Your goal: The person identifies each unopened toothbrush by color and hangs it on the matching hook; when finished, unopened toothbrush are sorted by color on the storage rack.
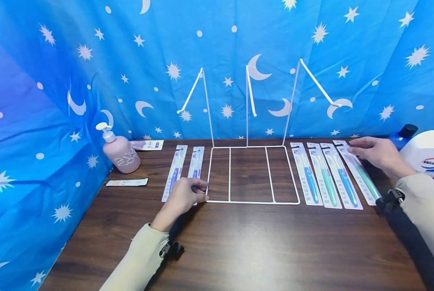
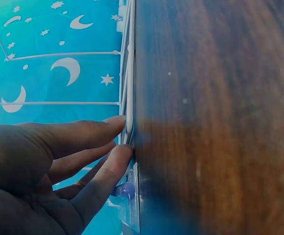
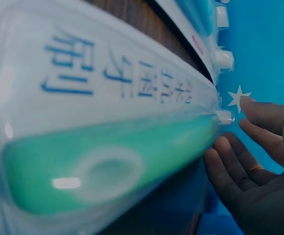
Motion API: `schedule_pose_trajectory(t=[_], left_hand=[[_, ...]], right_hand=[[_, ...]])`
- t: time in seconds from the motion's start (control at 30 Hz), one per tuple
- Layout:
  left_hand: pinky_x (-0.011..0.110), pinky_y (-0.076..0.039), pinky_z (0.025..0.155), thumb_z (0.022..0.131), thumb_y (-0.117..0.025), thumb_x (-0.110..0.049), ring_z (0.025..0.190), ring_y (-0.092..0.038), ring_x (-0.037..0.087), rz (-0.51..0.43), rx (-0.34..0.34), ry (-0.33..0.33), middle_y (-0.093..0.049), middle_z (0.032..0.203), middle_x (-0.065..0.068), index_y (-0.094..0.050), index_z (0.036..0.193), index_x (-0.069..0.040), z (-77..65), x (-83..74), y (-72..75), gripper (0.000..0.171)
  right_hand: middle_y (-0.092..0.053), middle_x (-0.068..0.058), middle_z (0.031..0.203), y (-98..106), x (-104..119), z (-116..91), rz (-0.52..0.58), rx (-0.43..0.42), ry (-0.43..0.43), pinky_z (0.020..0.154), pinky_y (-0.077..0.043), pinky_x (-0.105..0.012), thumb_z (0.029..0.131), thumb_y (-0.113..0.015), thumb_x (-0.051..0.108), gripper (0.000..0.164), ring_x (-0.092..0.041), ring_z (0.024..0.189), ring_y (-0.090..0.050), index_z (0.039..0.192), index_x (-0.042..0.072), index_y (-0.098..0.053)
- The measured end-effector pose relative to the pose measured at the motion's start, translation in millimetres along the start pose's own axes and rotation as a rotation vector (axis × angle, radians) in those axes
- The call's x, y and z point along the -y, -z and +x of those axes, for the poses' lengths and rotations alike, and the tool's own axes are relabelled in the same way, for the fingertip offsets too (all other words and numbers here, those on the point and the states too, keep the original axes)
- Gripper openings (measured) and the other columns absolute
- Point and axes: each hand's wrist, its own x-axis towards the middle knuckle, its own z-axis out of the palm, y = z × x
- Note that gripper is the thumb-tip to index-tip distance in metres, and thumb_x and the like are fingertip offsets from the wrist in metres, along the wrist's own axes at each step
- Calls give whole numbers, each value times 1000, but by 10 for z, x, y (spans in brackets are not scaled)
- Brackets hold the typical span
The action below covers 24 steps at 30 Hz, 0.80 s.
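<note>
My left hand point(image 1: 183, 195) pinches the front left corner of a white wire rack point(image 1: 253, 203) between thumb and fingers; the wire passes between the fingertips in the left wrist view. The rack has a flat base and three upright wires with forward-slanting arms. Under and behind this hand lie two packaged purple toothbrushes point(image 1: 176, 169). My right hand point(image 1: 382, 155) is at the top end of the rightmost packaged green toothbrush point(image 1: 365, 176), fingertips by its edge and thumb apart from it. Several packaged blue and green toothbrushes point(image 1: 327, 176) lie beside it, right of the rack.
A pink pump bottle point(image 1: 121, 153) stands at the left, with a pink package point(image 1: 151, 144) behind it and a slim sachet point(image 1: 127, 182) in front. White point(image 1: 425, 151) and blue point(image 1: 400, 139) bottles stand at the right. A starry blue curtain point(image 1: 227, 48) hangs behind the brown table point(image 1: 253, 246).
</note>
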Motion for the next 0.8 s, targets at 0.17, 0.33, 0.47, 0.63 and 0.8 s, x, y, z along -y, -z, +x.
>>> schedule_pose_trajectory(t=[0.17,0.33,0.47,0.63,0.8], left_hand=[[25,-48,55,71,-82,-2,64,-62,8,23,-3,-3,-70,78,0,-76,97,-6,16,0,-9,26],[26,-47,54,73,-83,-4,62,-61,7,60,-9,-25,-69,73,-2,-77,93,-6,25,-13,-19,21],[26,-46,54,74,-82,-5,61,-58,8,89,-3,-41,-67,71,-3,-77,91,-7,32,-11,-28,18],[26,-45,54,75,-83,-7,61,-57,8,96,3,-34,-67,71,-4,-77,91,-8,43,19,-16,17],[26,-45,54,74,-83,-9,62,-58,8,103,2,-20,-67,71,-4,-78,91,-9,45,14,-15,18]], right_hand=[[-29,-34,143,-6,-47,9,-13,2,-30,92,-27,-72,87,-53,65,88,-56,121,-26,144,0,-39],[-36,-35,136,-13,-78,44,-33,-38,-37,84,-33,-66,88,-53,65,83,-55,116,-30,136,-3,-45],[-39,-35,132,-8,-62,29,-41,-47,-59,75,-40,-54,87,-54,65,85,-53,111,-34,133,-5,-46],[-42,-34,128,-6,-1,-7,-46,-35,-67,72,-43,-51,89,-54,62,81,-52,107,-38,130,-7,-46],[-45,-33,124,-5,4,-1,-48,-36,-81,70,-43,-49,90,-54,61,78,-49,104,-40,127,-8,-49]])
